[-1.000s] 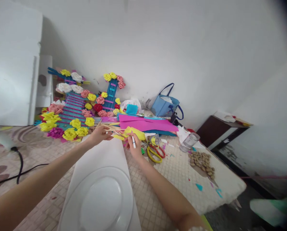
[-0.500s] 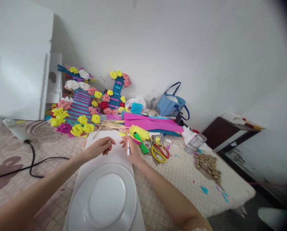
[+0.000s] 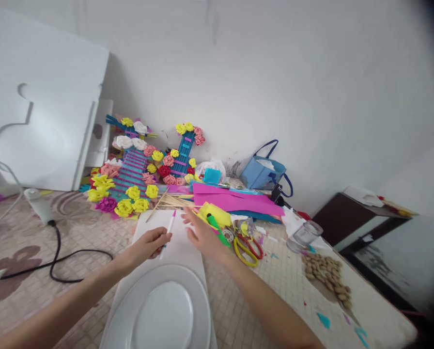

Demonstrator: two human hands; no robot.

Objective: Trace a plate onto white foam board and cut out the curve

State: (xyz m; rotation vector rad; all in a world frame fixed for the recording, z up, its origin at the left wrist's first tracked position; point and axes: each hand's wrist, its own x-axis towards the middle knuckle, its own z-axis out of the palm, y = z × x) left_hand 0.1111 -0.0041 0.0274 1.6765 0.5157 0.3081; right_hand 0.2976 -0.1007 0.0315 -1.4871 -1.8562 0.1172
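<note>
My left hand (image 3: pixel 152 243) is closed round a slim white marker (image 3: pixel 171 222) with a pink tip, which points up and away from me. Just to the right, my right hand (image 3: pixel 202 236) has its fingers apart and holds nothing. Both hands are above a long white sheet (image 3: pixel 188 254) on the table. Nearer to me, a white plate (image 3: pixel 164 315) lies upside down on that sheet, its base facing up. By the right hand is a green highlighter-like tool (image 3: pixel 218 230) beside yellow paper (image 3: pixel 215 213).
Yellow and red scissors (image 3: pixel 246 249), a glass jar (image 3: pixel 304 236) and a heap of peanuts (image 3: pixel 328 276) lie to the right. Flower-covered craft pieces (image 3: pixel 130 172), wooden sticks (image 3: pixel 173 201) and pink paper (image 3: pixel 235 198) stand or lie behind. A corded white glue gun (image 3: pixel 38 206) sits left.
The marker has passed from my right hand to my left hand. My right hand has let go and its fingers have spread. The camera view has shifted a little.
</note>
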